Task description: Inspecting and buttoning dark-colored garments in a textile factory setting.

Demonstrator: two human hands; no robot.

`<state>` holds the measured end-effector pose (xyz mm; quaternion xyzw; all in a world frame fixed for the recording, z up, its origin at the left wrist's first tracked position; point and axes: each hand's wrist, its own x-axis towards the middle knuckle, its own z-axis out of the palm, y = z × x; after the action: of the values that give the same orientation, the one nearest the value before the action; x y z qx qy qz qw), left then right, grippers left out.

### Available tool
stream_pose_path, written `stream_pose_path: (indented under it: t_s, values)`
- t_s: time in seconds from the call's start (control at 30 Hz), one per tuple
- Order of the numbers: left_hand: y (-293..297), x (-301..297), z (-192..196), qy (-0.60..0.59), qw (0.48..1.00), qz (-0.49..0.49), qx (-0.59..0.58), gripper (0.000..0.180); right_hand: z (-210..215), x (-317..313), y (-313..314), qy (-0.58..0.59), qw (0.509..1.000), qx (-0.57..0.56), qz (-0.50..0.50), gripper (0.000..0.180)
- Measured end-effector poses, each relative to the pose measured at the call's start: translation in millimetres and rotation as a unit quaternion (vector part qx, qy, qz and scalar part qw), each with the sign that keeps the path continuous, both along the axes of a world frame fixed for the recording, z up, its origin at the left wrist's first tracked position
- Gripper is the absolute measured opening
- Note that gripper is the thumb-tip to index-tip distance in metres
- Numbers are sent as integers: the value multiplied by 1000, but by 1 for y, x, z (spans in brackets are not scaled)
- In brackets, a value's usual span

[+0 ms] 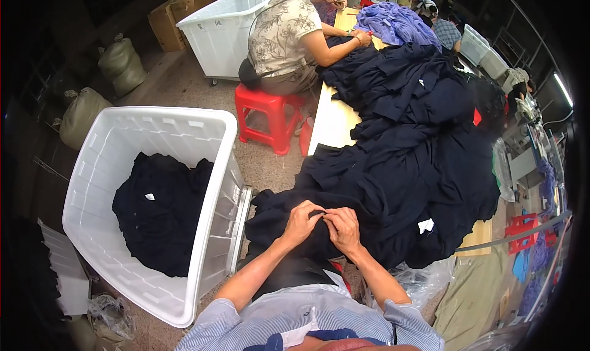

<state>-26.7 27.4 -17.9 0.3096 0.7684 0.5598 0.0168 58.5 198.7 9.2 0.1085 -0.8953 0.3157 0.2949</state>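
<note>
A big heap of dark navy garments (405, 167) covers most of the long wooden table, its near edge hanging over toward my lap. At that near edge, my left hand (301, 222) pinches a fold of a navy garment (316, 237). Close beside it, my right hand (342, 228) pinches the same cloth, so the fingertips of both hands almost meet. What lies right between the fingertips is too small to make out. To my left stands a large white plastic bin (212, 185) with a pile of navy garments (160, 210) inside.
Beyond the bin, a person (286, 41) sits on a red stool (267, 117) at the table, hands on the cloth. Purple garments (396, 22) lie at the far end. Another white bin (209, 31) and stuffed sacks (120, 65) stand at the back left. A red crate (521, 233) is at right.
</note>
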Motion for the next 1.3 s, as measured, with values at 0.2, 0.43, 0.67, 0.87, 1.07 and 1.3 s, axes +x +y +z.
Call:
stream_pose_path:
  t_s: [0.2,0.43,0.67,0.87,1.07,1.3]
  values:
    - [-3,-4,9,-45,999,-8,-9,14,-1,0,1,-8,1000,3,-6,14]
    - [3,-3,8,-20,999,27,-8,15,3,-1,1,-36,999,19,3,14]
    - [-3,-4,12,-5,1000,15,-20,16,0,-1,0,-27,1000,3,-1,13]
    - [-4,-3,12,8,1000,-12,-1,15,-2,0,0,1,999,-54,-8,15]
    - [-1,-1,13,17,1000,-15,-10,18,-1,2,1,-2,998,-70,-8,16]
    - [0,-6,6,-31,999,-1,20,15,-2,0,2,13,998,-64,-3,18]
